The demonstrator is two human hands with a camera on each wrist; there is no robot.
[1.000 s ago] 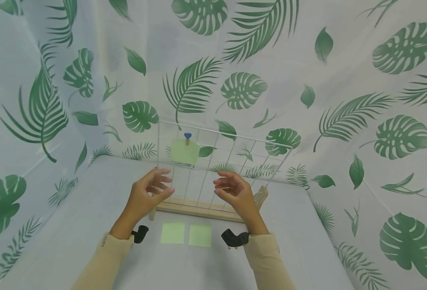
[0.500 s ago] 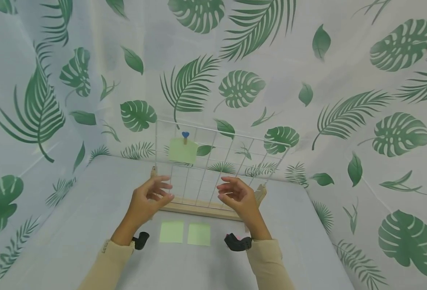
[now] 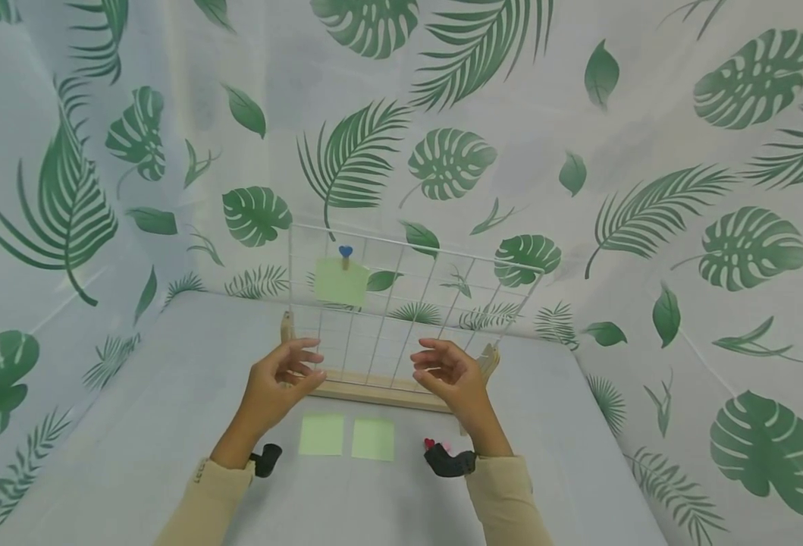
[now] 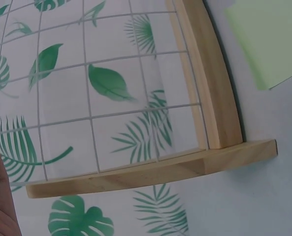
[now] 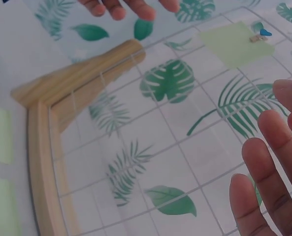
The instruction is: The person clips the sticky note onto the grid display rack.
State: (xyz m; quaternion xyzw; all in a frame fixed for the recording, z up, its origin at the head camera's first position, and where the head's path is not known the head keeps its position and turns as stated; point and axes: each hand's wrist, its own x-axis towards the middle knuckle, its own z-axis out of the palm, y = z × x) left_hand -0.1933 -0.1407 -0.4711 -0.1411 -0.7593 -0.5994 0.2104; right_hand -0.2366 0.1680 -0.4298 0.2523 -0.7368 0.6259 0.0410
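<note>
Two hands (image 3: 271,383) (image 3: 461,381) lowered slightly, fingers loosely curved, holding nothing, one wire rack (image 3: 374,394), three green notes (image 3: 341,283) (image 3: 321,434) (image 3: 374,439)

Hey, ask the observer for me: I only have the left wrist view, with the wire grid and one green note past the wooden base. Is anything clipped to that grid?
Observer: Yes, a clip with a blue heart holds a green note on the upper left part of the wire grid, as the head view shows.
Operator: And how many loose notes lie in front of the base?
Observer: Two: a left note and a right note, side by side in front of the wooden base.
Operator: I can't see the right hand. Is it holding anything?
Observer: No, the right hand holds nothing.
</note>
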